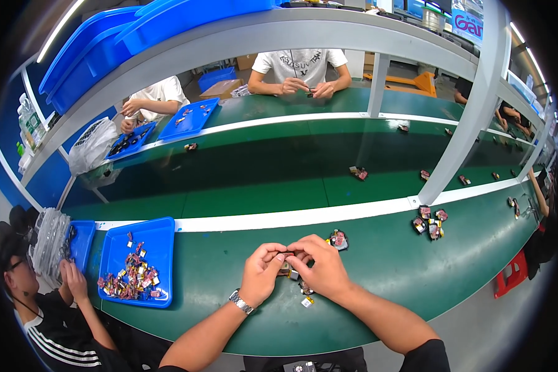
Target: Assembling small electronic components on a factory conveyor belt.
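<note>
My left hand (259, 276), with a metal watch at the wrist, and my right hand (321, 268) meet above the green bench. Between their fingertips they pinch a small dark-edged electronic part (286, 254) with a reddish circuit board; fingers cover most of it. Just under my hands lie a silver battery cell (292, 273) and another small piece, partly hidden by my right hand. Nearer to me rests a white and yellow cell (307, 302). Past my right hand is a small dark assembly (337, 240) with a board in it.
Left of me, a blue tray (169, 248) holds many red boards with cells. Several assemblies (430, 224) cluster to the right. Beyond a white rail (260, 218) runs a green belt (248, 186) with scattered assemblies. A grey post (459, 142) rises at right. Co-workers sit left and opposite.
</note>
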A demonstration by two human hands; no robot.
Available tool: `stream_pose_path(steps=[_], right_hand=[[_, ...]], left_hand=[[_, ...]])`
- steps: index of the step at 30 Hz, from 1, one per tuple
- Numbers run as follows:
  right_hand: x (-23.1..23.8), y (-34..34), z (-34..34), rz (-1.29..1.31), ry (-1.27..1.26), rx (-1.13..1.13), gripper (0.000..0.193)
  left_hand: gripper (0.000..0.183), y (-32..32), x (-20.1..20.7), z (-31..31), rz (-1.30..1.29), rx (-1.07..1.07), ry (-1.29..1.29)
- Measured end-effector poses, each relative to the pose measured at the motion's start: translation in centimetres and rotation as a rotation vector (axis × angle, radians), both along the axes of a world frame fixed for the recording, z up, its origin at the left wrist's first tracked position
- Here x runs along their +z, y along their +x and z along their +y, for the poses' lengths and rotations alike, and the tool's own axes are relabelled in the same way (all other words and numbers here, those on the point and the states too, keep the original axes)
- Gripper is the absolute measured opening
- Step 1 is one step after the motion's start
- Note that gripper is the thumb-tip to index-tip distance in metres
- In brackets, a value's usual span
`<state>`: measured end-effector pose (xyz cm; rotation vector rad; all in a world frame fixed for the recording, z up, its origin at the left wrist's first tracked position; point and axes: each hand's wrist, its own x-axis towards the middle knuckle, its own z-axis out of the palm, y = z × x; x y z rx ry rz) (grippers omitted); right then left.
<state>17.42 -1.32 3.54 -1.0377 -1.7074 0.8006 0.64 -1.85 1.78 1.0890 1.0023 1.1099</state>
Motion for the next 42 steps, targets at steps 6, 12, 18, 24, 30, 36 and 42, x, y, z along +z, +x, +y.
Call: stream_pose_path(steps=[6,12,18,24,30,36,42], right_hand=[[-0.1,-0.2,0.1,0.031,-0.035,-0.001,0.015],[-0.3,-0.1,0.2,0.102,-0.024,0.015,0.016],[0.0,0.0,0.1,0.065,-0.038,0.007,0.013],[-0.5,1.9,2.3,0.138,-0.040,-0.002,0.014],[-2.4,9.8,11.7,0.206,-0.144,-0.436,0.015],[-3.6,10.7,15.4,-0.084,-0.100,-0.543,0.013],[-3.7,16.5,16.9,-0.388,0.126,-0.964,0.052]], left_hand=[[0.018,0.0,-0.3,-0.2,0.039,-0.001,0.042],[0.020,-0.4,-0.9,0.0,-0.028,-0.043,0.114],[0.021,-0.3,-0.8,-0.1,0.000,-0.053,0.111],[0.046,-0.1,-0.3,0.3,-0.148,-0.093,0.147],[0.036,-1.0,-0.7,1.0,0.006,-0.118,0.132],[0.025,-1.2,-1.2,1.0,0.092,-0.160,0.111],[0.021,-0.8,-0.5,0.7,0.099,-0.144,0.119]])
